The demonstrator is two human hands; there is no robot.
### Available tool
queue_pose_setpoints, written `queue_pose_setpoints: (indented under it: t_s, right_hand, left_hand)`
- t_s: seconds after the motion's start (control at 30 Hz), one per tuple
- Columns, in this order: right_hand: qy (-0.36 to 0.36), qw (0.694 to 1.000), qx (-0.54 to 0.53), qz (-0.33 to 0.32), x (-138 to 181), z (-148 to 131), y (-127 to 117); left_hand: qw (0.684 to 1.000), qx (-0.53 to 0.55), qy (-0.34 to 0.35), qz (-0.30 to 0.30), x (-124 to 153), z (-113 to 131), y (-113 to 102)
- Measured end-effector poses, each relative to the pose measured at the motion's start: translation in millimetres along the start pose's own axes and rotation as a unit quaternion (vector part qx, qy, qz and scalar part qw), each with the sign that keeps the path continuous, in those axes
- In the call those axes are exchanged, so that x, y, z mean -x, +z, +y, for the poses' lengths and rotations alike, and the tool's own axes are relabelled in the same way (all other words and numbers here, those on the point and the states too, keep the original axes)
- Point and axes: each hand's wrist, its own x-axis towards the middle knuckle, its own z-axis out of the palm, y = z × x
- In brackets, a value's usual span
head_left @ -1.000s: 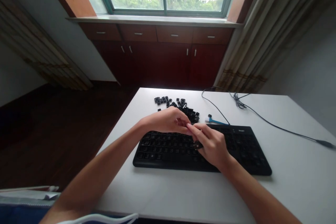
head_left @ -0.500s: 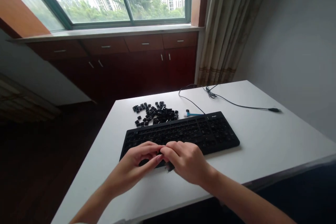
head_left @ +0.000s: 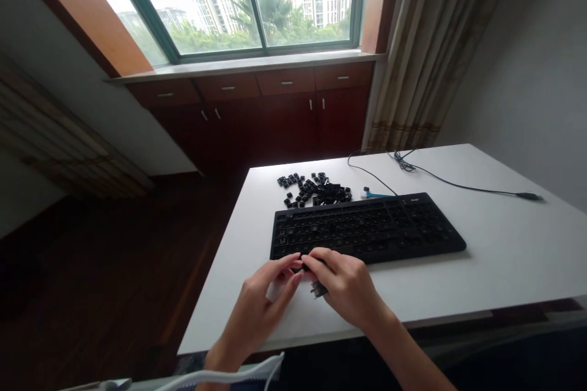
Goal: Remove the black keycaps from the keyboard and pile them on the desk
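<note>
Both hands meet at the front left edge of a black keyboard [head_left: 339,226], whose key wells show with the caps off. My left hand [head_left: 263,293] pinches a small black piece, seemingly a keycap [head_left: 300,267], between thumb and fingertips; most of it is hidden. Close against it, my right hand [head_left: 346,284] is closed around a small dark brush [head_left: 318,289], its ragged bristle end sticking out below the palm. The right fingertips touch or nearly touch the keycap. Behind the keyboard lies a pile of loose black keycaps [head_left: 328,192].
A blue tool with a white end [head_left: 376,195] lies behind the keyboard, with one small black piece beside it. The keyboard's cable [head_left: 463,186] runs across the white table [head_left: 513,244] to a plug at right. A white zipped edge [head_left: 220,374] shows at the bottom.
The view has swung left, so the table and keyboard appear further right. My hands have drawn slightly back from the keyboard toward its front edge, still together at the fingertips.
</note>
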Motion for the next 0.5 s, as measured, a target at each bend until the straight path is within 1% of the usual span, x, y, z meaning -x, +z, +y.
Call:
queue_pose_setpoints:
  t_s: [0.07, 0.13, 0.2, 0.33, 0.4, 0.5]
  right_hand:
    - [0.010, 1.000, -0.014, -0.002, 4, -1, -1]
    - [0.022, 0.999, -0.028, -0.001, 9, -1, -4]
    - [0.031, 0.999, -0.040, -0.001, 12, 0, -7]
    - [0.031, 0.998, -0.059, -0.020, 8, 4, -10]
    - [0.023, 0.996, -0.066, -0.049, -3, 5, -7]
    - [-0.001, 0.992, -0.071, -0.100, -26, 0, 6]
  left_hand:
    - [0.998, -0.046, 0.033, 0.035, 6, -10, -9]
    - [0.993, -0.083, 0.053, 0.066, 10, -20, -18]
    - [0.989, -0.106, 0.063, 0.077, 14, -27, -26]
    - [0.991, -0.104, 0.069, 0.055, 15, -30, -32]
    - [0.994, -0.085, 0.056, 0.039, 15, -30, -33]
    - [0.998, -0.055, 0.027, 0.032, 13, -31, -32]
